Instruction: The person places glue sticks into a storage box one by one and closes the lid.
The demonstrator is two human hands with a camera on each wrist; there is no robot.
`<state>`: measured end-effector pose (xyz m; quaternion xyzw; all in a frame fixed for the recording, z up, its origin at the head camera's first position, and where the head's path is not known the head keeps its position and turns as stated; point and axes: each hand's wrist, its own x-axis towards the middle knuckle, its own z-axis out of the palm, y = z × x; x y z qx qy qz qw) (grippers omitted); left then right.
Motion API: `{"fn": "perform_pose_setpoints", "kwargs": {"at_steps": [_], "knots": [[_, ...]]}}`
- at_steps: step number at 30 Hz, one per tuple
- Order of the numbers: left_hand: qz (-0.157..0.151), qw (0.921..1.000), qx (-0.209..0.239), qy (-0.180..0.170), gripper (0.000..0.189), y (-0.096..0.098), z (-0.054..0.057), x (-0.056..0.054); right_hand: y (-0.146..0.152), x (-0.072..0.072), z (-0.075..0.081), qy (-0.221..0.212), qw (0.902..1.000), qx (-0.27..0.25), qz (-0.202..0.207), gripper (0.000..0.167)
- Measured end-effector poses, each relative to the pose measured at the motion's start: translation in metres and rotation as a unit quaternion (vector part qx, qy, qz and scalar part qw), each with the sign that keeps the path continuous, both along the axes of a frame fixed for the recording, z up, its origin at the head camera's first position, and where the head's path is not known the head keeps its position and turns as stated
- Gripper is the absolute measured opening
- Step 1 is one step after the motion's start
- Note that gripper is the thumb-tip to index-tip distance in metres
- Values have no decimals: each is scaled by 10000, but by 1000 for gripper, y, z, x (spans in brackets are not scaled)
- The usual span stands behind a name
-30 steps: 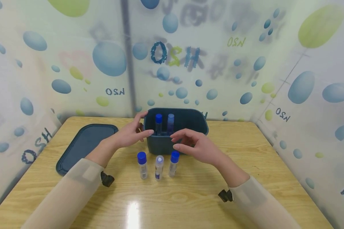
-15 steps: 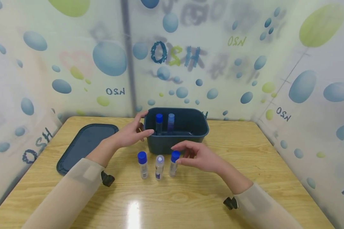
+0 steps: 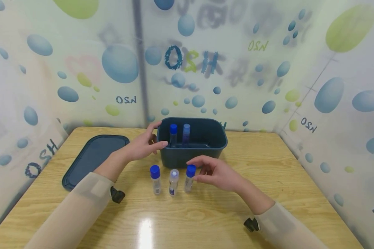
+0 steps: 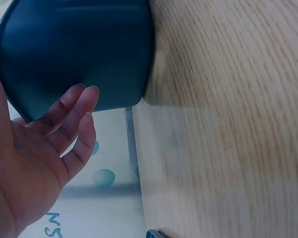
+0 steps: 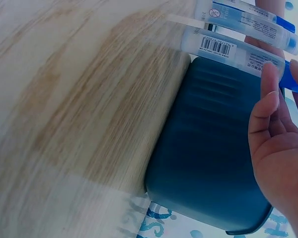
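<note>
In the head view, my left hand (image 3: 141, 146) holds the left end of the dark blue-green plastic box (image 3: 180, 157), its thumb lying over the front corner of the rim. The left wrist view has the other fingers loosely bent beside the box's wall (image 4: 84, 49). My right hand (image 3: 217, 173) pinches the blue cap of the rightmost clear glue stick (image 3: 188, 184), which stands upright before the box. To its left stand a clear-capped glue stick (image 3: 173, 185) and another blue-capped one (image 3: 156, 183). Inside the box, a blue-capped stick (image 3: 173, 133) and a purple-tinted stick (image 3: 186, 135) stand at the left.
A dark flat lid (image 3: 95, 155) lies on the wooden table (image 3: 212, 221), left of the box and partly behind my left forearm. Patterned curtain-like walls (image 3: 249, 69) close off the back and both sides.
My right hand has come down from the box's front rim to the rightmost glue stick, and its thumb and fingers have closed in on the cap. The left hand stays at the box.
</note>
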<state>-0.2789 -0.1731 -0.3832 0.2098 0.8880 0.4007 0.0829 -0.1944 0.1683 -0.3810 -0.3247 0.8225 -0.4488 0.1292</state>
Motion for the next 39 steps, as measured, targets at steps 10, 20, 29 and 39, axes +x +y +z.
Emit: {"fn": "perform_pose_setpoints", "kwargs": {"at_steps": [10,20,29,39], "knots": [[9,10000,9,0,97,0,-1,0,-1,1,-2,56,10000,-29,13,42],[36,10000,-26,33,97,1,-1,0,2,3,-3,286,9994,-200,31,40],[-4,10000,4,18,96,-1,-2,0,11,8,20,591,9972,-302,-344,44],[-28,10000,15,8,96,-1,-2,-1,23,8,44,1230,9881,-696,-613,42]]}}
